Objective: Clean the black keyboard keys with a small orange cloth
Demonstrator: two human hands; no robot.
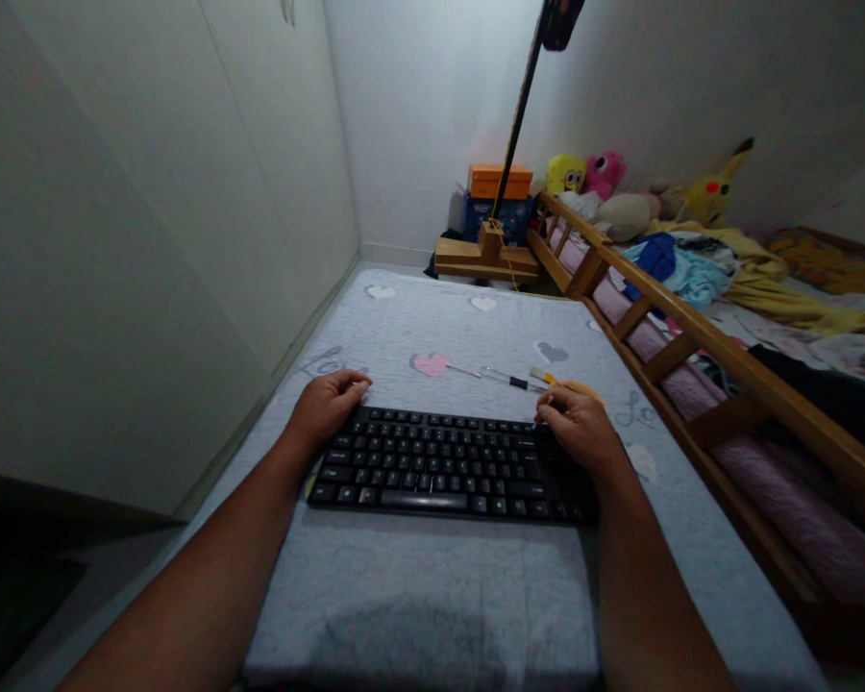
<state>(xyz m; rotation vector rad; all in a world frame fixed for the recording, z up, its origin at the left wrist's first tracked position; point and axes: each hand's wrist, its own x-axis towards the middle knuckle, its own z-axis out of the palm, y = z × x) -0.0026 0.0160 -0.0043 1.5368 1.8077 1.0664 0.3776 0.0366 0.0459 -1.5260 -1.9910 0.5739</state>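
Observation:
A black keyboard [432, 466] lies flat on the patterned bedspread, its space bar toward me. My left hand [328, 404] rests by its upper left corner, thumb and fingers curled together; whether anything is between them is hidden. Over the keyboard's right end is my right hand [577, 423], fingertips pinched on something too small to name. That hand and wrist cover part of the right-hand keys. Just beyond the keyboard lie a looped wire tool with a black grip [519, 383], a thin metal rod [465, 371] and a yellow-handled tool [543, 375], partly behind my right hand.
A wooden bed rail [692, 327] runs along the right, with clothes and plush toys [624, 216] beyond it. Tall white cabinet doors [151, 192] stand on the left. Past the bedspread's far edge are a wooden stand [486, 255] with a black pole and an orange box [500, 181].

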